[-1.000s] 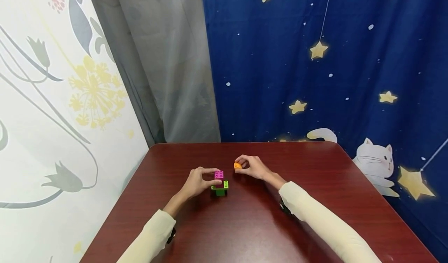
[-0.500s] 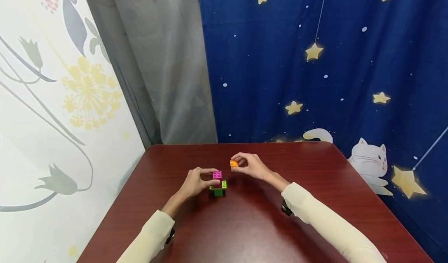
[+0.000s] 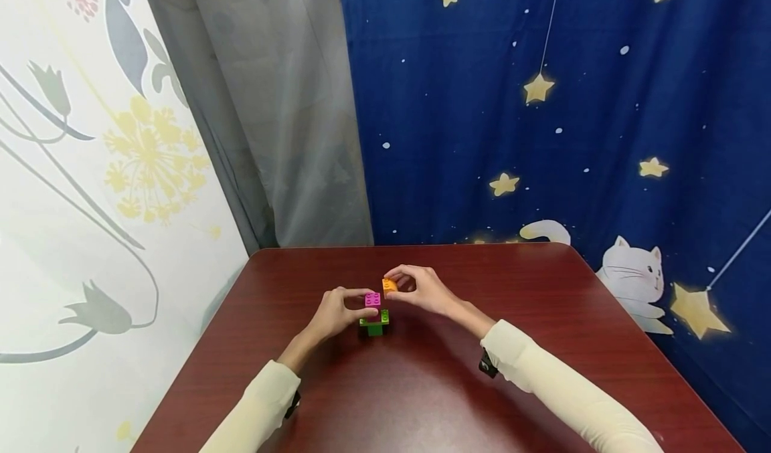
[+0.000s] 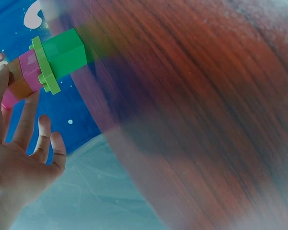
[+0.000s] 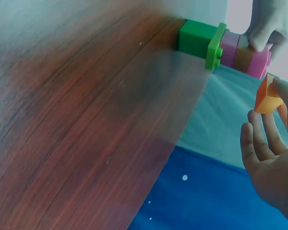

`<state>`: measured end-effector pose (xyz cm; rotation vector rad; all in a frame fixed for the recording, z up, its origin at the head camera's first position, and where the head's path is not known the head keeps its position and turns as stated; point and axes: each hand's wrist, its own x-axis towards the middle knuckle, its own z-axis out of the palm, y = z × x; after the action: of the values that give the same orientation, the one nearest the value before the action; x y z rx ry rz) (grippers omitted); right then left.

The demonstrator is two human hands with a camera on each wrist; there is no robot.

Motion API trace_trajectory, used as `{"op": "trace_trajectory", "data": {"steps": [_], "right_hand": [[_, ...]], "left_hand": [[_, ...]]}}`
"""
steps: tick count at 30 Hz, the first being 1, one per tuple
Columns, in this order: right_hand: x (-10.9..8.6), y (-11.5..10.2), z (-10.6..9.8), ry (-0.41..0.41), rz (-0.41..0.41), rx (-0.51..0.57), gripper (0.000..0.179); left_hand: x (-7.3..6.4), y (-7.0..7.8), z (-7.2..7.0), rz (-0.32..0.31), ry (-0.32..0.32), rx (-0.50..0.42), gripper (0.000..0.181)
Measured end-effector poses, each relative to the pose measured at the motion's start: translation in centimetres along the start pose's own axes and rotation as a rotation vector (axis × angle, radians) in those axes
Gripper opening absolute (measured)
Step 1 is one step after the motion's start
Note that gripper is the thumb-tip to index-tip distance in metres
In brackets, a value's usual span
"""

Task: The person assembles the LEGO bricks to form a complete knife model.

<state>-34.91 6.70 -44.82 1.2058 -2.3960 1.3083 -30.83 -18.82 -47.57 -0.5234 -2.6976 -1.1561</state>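
Note:
A stack of toy building bricks stands on the table, with a green brick (image 4: 65,53) at the bottom and a lime plate (image 4: 45,66) over it. Above these are a pink brick (image 4: 30,70), a brown one (image 5: 242,53) and a pink top brick (image 3: 373,299) with studs facing up. My left hand (image 3: 334,314) grips the upper bricks between thumb and fingers, partly covering them. Just to the right of the stack's top, my right hand (image 3: 424,291) pinches an orange brick (image 5: 268,98) with a rounded side, held in the air and apart from the stack.
The dark red wooden table (image 3: 385,399) spreads around both hands. Behind its far edge hang a grey curtain (image 3: 289,105) and a blue star-printed curtain (image 3: 452,105). A floral-patterned white panel (image 3: 78,192) borders the left side.
My right hand has lifted the orange brick slightly and carried it left, closer to the stack's top. My left hand keeps its hold on the stack; the head view has shifted a little.

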Motion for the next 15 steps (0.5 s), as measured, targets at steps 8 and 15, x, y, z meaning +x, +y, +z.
{"op": "trace_trajectory", "data": {"steps": [8,15], "right_hand": [[0.6,-1.0,0.8,0.002,-0.03,0.002,0.035],[1.2,-1.5,1.6,-0.021,-0.037,-0.01,0.035]], "left_hand": [[0.1,-0.2,0.0,-0.002,-0.008,0.004,0.043],[0.1,-0.2,-0.1,0.006,-0.002,-0.001,0.049]]}}
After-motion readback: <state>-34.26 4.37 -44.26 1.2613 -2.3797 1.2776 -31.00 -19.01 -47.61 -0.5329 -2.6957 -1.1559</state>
